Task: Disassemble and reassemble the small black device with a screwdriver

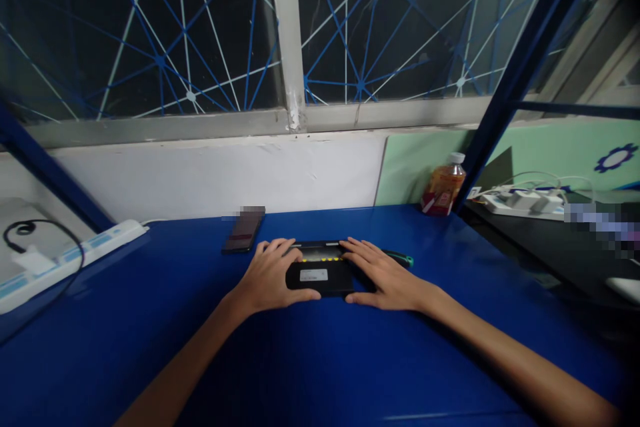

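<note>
A flat black case [320, 285] lies on the blue tabletop, with a white label and a row of yellow spots by a greyish strip. My left hand [273, 275] is at its left side, thumb along the near edge and fingers over the far part. On the right side, my right hand [383, 277] spans the case the same way, thumb at the near corner. Both hands grip the case between thumb and fingers. Just beyond my right hand, a black and green handle [400, 258] sticks out, partly hidden by the hand; its kind is unclear.
A dark phone [244, 230] lies to the left behind my left hand. At the far left is a white power strip [75, 260] with a black cable. A bottle [445, 188] stands at the back right beside a blue post [493, 120]. Another power strip [525, 202] sits on the black table rightward.
</note>
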`<action>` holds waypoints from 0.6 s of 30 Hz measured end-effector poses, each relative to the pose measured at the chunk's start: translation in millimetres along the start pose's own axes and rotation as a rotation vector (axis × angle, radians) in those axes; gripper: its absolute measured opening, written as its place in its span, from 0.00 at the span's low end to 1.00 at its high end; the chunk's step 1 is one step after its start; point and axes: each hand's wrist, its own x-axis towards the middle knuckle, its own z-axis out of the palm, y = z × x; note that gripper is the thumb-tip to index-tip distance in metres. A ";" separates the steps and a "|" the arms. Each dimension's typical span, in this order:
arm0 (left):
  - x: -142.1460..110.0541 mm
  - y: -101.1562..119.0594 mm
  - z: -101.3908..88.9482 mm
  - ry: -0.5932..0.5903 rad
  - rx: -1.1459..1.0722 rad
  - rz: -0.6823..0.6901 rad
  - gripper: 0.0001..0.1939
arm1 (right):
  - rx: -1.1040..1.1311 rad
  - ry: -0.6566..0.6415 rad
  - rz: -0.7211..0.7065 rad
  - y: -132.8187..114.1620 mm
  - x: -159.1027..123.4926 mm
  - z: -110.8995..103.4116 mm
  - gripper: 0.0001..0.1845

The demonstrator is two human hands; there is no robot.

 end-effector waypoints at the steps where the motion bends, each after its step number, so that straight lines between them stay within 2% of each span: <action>1: -0.6 0.0 0.1 -0.007 0.009 0.002 0.36 | 0.001 0.001 0.003 0.3 -0.1 0.2 0.39; 6: -2.7 4.6 -1.1 0.024 0.087 0.025 0.37 | -0.028 0.009 -0.007 0.6 0.3 1.0 0.38; 11: -3.5 8.9 -2.9 0.062 0.165 0.009 0.35 | -0.072 0.072 -0.028 0.7 0.5 1.0 0.40; 18: -4.4 7.0 0.4 0.070 0.117 0.000 0.35 | -0.089 0.036 -0.010 0.4 1.0 0.0 0.41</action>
